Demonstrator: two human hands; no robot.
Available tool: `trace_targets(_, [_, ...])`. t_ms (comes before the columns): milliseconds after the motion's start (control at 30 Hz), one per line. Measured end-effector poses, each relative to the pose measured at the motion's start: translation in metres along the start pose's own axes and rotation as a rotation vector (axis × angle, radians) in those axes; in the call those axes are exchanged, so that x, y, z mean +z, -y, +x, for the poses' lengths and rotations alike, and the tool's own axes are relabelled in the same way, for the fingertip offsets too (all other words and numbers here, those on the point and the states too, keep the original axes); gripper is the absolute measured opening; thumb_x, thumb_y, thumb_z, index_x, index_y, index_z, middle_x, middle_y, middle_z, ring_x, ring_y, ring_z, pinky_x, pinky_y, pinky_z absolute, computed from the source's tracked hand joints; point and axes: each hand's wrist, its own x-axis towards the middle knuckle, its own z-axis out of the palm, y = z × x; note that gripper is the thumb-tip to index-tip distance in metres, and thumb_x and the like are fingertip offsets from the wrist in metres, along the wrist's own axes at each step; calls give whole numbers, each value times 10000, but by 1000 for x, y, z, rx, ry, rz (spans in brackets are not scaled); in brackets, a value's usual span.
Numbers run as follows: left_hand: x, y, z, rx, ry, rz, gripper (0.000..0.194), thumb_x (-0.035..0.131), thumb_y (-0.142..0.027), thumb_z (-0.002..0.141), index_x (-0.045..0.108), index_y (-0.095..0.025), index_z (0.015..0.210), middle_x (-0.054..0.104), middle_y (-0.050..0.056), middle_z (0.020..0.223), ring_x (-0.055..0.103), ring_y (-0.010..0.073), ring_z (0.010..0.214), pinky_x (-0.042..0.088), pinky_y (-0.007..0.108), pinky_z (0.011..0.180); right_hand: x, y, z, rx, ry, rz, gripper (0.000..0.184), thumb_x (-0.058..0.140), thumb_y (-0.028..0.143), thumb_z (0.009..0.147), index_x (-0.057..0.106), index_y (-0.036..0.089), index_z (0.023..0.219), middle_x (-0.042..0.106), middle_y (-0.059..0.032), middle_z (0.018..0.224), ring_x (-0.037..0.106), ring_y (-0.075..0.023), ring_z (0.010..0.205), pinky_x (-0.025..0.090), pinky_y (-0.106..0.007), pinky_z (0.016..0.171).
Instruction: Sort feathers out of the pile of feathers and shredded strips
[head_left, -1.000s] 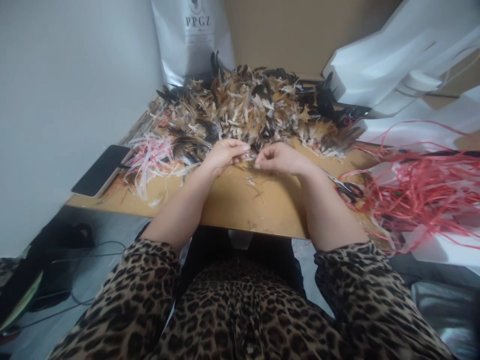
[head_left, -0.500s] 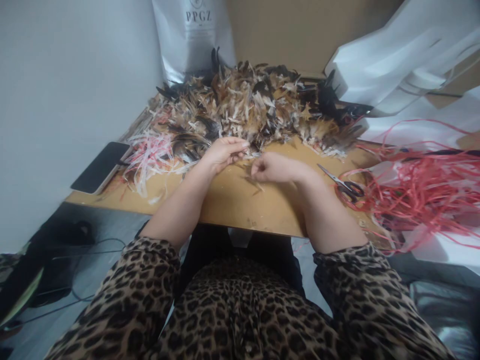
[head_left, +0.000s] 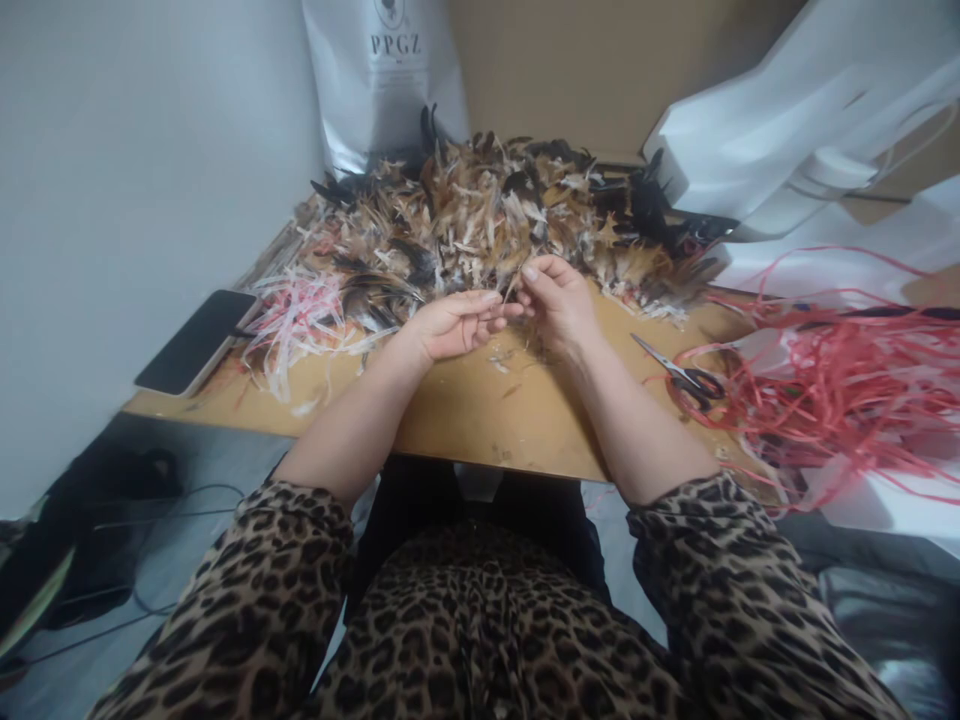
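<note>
My left hand [head_left: 466, 322] is palm up above the table, thumb lying along the index finger in a pinch. What sits between its fingertips is too small to make out. Just right of it, my right hand [head_left: 559, 297] pinches a thin brownish feather [head_left: 513, 287] between thumb and forefinger, close to the left fingertips. Behind both hands spreads a large heap of brown, black and white feathers [head_left: 480, 210]. Small feather scraps [head_left: 501, 362] lie on the wooden table [head_left: 480, 425] under the hands.
Scissors [head_left: 686, 375] lie right of my right forearm, beside a tangle of red plastic strips [head_left: 847, 390]. On the left are a phone [head_left: 196, 342] and a bunch of white and pink strips [head_left: 296, 320]. A white bag [head_left: 386, 90] stands behind the heap.
My right hand has risen from low over the table toward the heap and turned, with a feather now visible in its pinch. The left hand has shifted slightly down and right.
</note>
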Motion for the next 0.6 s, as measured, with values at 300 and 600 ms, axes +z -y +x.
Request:
trace_targets(300, [0, -1, 5, 162, -68, 24, 64, 625, -63, 823, 656, -79, 770, 691, 37, 734, 623, 34, 583, 441, 101, 505, 5, 2, -1, 136, -51, 159, 439, 825, 496, 575, 578, 205, 792, 594, 52, 668, 480, -50, 520, 322, -177, 435])
trace_targets(600, [0, 4, 9, 439, -184, 342, 182, 791, -237, 693, 701, -97, 767, 710, 38, 722, 614, 47, 584, 442, 134, 534, 10, 1, -5, 463, 7, 214, 349, 818, 421, 609, 619, 156, 723, 637, 26, 635, 444, -35, 469, 290, -168, 397])
